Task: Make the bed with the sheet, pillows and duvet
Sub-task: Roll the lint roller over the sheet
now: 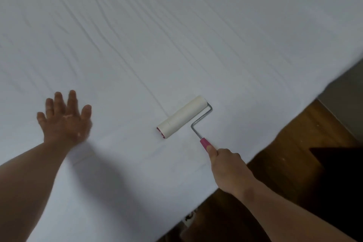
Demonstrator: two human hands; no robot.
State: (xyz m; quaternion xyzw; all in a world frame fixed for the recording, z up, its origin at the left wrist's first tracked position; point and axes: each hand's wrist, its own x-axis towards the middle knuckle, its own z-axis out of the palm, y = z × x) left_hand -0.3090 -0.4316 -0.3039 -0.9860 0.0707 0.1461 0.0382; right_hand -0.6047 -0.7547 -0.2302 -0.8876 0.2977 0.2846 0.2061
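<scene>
Wooden flooring (294, 163) borders the bed's near edge at lower right, beside a dark shape (337, 182) too dim to identify. At that edge the right hand (225, 163) grips the pink handle (205, 143) of a lint roller (182, 117), fingers curled round it and thumb laid along the top. The handle points back toward the person. A bent wire frame joins it to the white roll, which lies on the white sheet (176, 35), long axis running lower left to upper right. To the roller's left the left hand (64, 122), blurred, is over the sheet, fingers straight and spread, holding nothing; contact with the cloth cannot be judged. Beyond, long shallow creases cross the sheet diagonally.
</scene>
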